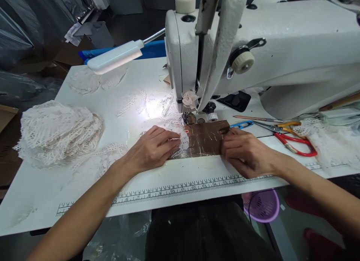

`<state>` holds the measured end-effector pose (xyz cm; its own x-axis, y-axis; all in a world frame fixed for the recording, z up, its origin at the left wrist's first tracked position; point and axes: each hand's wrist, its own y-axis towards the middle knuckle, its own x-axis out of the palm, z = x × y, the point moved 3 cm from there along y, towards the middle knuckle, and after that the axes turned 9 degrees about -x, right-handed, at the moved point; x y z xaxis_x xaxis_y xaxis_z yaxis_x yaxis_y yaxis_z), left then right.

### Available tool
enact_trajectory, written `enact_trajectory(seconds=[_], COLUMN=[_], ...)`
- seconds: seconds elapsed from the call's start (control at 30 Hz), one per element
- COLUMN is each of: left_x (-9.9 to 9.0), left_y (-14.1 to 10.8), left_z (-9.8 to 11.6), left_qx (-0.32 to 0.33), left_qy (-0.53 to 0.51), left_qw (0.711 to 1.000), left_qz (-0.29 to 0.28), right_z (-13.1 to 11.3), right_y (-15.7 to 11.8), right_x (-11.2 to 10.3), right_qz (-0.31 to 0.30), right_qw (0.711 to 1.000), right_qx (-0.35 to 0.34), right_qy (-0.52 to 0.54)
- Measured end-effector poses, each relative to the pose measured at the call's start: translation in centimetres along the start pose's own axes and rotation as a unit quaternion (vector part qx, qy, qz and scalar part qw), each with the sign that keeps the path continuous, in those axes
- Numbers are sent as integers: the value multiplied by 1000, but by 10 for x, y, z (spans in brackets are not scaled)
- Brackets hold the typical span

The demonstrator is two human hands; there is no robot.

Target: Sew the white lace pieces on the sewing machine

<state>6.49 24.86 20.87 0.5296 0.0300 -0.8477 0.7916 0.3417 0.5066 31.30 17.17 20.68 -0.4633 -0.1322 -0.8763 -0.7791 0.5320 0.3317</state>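
My left hand (157,146) is beside the sewing machine's presser foot, its fingers bent together over a white lace piece (184,140). The lace lies partly under the needle area, and my fingers cover some of it. My right hand (246,152) rests at the right end of a brown taped plate (208,137), its fingers curled in. Whatever those fingers may hold is hidden. Just beyond its knuckles are blue-handled thread snips (242,124), their dark tips over the plate. The white sewing machine (182,54) stands above, with a pale fabric flower on its needle head.
A tall pile of lace pieces (59,133) sits at the left, with loose lace around it. Red-handled scissors (295,144) and more lace (334,141) lie at right. A lamp (115,56) hangs over the table; a printed ruler (171,191) runs along its front edge.
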Motion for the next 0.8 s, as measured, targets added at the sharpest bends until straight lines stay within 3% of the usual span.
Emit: enact_trajectory(seconds=[0.1, 0.3, 0.5, 0.8], left_x=[-1, 8, 9, 6], left_y=[3, 2, 2, 4], left_z=[0, -4, -3, 4], left_qx=[8, -14, -12, 35], left_qy=[-1, 6, 12, 116], left_qw=[1000, 999, 999, 992], left_qz=[20, -45, -27, -24], right_z=[-1, 32, 40, 36], right_y=[0, 38, 47, 45], right_x=[-7, 16, 38, 42], right_qz=[20, 86, 46, 40], right_qw=[998, 995, 998, 994], right_qx=[24, 28, 29, 56], right_qy=[46, 38, -41, -80])
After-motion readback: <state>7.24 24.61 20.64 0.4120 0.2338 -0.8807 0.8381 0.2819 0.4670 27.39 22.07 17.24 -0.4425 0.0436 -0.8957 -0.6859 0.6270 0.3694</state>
